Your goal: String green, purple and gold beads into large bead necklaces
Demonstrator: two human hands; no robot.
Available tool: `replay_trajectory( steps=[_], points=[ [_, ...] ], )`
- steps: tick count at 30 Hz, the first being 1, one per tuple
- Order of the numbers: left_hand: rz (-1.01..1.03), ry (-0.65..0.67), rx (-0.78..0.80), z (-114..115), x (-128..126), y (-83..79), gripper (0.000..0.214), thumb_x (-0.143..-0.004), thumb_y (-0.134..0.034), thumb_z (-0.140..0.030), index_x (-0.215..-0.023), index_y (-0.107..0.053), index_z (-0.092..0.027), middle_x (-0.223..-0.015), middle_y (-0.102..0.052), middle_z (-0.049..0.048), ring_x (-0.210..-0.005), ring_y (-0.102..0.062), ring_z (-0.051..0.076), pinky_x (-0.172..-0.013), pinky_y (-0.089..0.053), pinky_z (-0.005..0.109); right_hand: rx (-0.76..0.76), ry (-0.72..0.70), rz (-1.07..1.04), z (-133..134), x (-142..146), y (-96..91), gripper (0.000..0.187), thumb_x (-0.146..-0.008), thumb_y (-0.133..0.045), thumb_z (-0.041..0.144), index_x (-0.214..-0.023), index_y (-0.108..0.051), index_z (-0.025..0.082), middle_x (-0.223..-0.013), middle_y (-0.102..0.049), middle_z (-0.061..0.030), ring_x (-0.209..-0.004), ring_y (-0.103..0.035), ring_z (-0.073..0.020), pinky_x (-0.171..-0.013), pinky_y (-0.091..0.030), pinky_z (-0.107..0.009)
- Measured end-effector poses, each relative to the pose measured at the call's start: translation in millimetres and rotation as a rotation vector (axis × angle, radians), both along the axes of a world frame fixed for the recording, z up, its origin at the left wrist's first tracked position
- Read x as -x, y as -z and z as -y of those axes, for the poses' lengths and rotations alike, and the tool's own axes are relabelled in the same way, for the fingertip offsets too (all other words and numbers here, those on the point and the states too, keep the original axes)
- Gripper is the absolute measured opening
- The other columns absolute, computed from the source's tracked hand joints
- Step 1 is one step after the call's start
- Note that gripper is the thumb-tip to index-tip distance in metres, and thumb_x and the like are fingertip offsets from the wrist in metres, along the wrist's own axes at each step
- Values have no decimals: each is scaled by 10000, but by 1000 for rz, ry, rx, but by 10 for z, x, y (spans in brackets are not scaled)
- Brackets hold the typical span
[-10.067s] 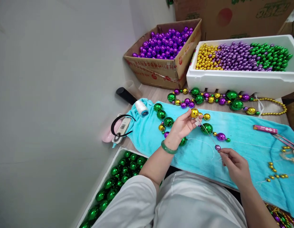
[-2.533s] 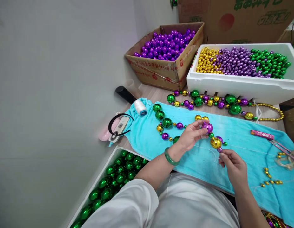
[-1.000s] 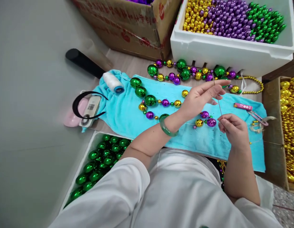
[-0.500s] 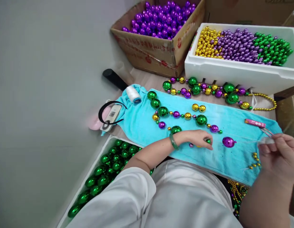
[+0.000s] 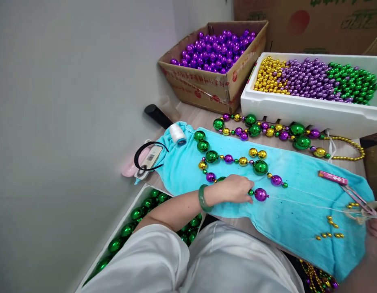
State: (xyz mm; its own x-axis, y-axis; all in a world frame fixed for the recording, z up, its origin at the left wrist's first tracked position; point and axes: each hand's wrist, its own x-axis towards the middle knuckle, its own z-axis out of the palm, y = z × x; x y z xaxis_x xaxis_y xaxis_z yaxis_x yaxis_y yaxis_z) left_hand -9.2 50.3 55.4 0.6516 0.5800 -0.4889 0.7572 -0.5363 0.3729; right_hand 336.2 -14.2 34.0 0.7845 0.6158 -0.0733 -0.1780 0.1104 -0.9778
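A half-strung strand of green, gold and purple beads (image 5: pixel 234 159) lies curved on a turquoise towel (image 5: pixel 298 219). My left hand (image 5: pixel 234 189), with a green bangle on the wrist, lies on the towel. Its fingers are curled down over the near end of the strand, beside a large purple bead (image 5: pixel 260 194). A thin white thread (image 5: pixel 310 202) runs taut from that bead to the right. Only a sliver of my right hand (image 5: pixel 375 227) shows at the right edge, where the thread ends; its fingers are hidden.
At the back stand a cardboard box of purple balls (image 5: pixel 206 87) and a white foam box (image 5: pixel 298 110) of gold, purple and green beads. A finished necklace (image 5: pixel 267 130) lies before it. Also here: a thread spool (image 5: pixel 177 134), pink-handled scissors (image 5: pixel 333 178), loose gold beads (image 5: pixel 328 234), a tray of green balls (image 5: pixel 139 211).
The needle has been drawn through and my right hand has pulled the thread far to the right, almost out of view. My left hand has dropped onto the towel over the strand's end.
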Motion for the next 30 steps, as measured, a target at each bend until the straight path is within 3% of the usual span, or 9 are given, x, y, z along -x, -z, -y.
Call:
replay_trajectory(
  steps=[2, 8, 13, 17, 20, 22, 24, 28, 30],
  points=[
    [-30, -20, -21, -40, 33, 27, 403, -792, -624, -524, -952, -634, -153, -925, -685, 106, -834, -655, 255, -614, -430, 282, 1, 15, 75, -23, 214, 100, 126, -563, -773, 280, -561, -650, 255, -507, -418, -21, -443, -371, -134, -331, -219, -314],
    [-102, -40, -9, -139, 97, 194, 377, -793, -629, -512, -960, -643, -174, -929, -689, 89, -851, -653, 244, -610, -419, 270, 116, -163, 144, 71, 786, 647, 243, -757, -698, 383, -841, -626, 166, -568, -504, 38, -494, -461, -101, -441, -365, -249],
    [-39, -13, 71, -106, 78, 235, 357, -767, -662, -496, -932, -654, -180, -912, -688, 76, -815, -644, 215, -626, -418, 258, 172, -194, 383, 61, 481, 795, 267, -792, -672, 383, -881, -641, 133, -589, -541, 24, -507, -495, -114, -500, -404, -271],
    [57, 32, 183, -89, 106, 281, 411, -773, -630, -561, -958, -662, -195, -925, -697, 64, -831, -636, 210, -632, -414, 253, 232, -242, 439, 73, 275, 758, 275, -796, -671, 386, -899, -652, 132, -610, -555, 13, -521, -495, -122, -515, -397, -281],
    [130, 57, 286, -256, 179, 173, 434, -768, -637, -571, -1022, -666, -220, -979, -707, 43, -849, -635, 185, -689, -428, 243, 277, -264, 417, 78, 328, 658, 273, -800, -673, 392, -914, -651, 144, -627, -552, 11, -543, -491, -129, -530, -393, -288],
    [196, 30, 239, -544, 225, -28, 415, -786, -640, -528, -1066, -666, -223, -1040, -702, 49, -881, -632, 178, -749, -439, 247, 272, -260, 363, 50, 401, 563, 269, -796, -681, 392, -919, -652, 155, -634, -546, 11, -554, -486, -131, -537, -388, -290],
    [282, -82, -7, -989, 229, -310, 352, -835, -607, -446, -1073, -671, -194, -1077, -689, 81, -932, -621, 191, -811, -442, 270, 249, -275, 338, -7, 466, 468, 265, -790, -689, 395, -919, -656, 165, -646, -546, 6, -567, -485, -137, -539, -385, -292],
    [495, -372, -630, -2168, 18, -828, 257, -909, -475, -255, -1009, -685, -145, -1053, -682, 111, -1006, -591, 193, -916, -420, 299, 199, -339, 364, -170, 585, 328, 276, -778, -687, 428, -887, -661, 175, -656, -550, -11, -573, -491, -157, -508, -385, -296],
    [460, -465, -727, -2735, -166, -913, 252, -891, -470, -185, -1012, -684, -128, -1073, -678, 122, -1024, -590, 192, -934, -422, 300, 186, -360, 365, -245, 665, 294, 278, -774, -688, 432, -878, -663, 176, -654, -556, -17, -568, -497, -160, -503, -395, -297]
  ],
)
